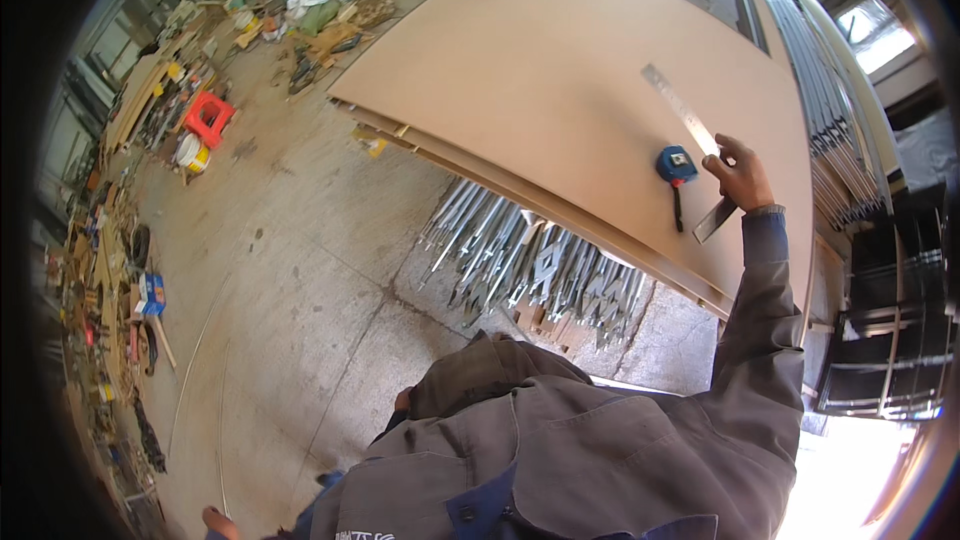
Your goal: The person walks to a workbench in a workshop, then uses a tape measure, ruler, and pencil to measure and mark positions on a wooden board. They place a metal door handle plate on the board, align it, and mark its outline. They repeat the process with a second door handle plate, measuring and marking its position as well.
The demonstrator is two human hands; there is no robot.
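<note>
My right hand (742, 175) is closed on a try square near the right end of a large tan board (520, 50). The square's steel blade (680, 105) reaches away to the far left over the board. Its darker stock (715, 220) sticks out below the hand, towards me. Just left of the hand, a blue tape measure (677, 165) with a black wrist strap lies on the board. At the lower left edge shows a small part of what appears to be my left hand (218, 522); its fingers cannot be made out.
Bundled metal bars (540, 260) lie under the board's near edge. Long metal profiles (825, 110) line the right side. On the left floor are a red plastic stool (209, 119), a bucket (192, 153), a blue box (151, 294), and scrap. A thin cord (222, 420) crosses the floor.
</note>
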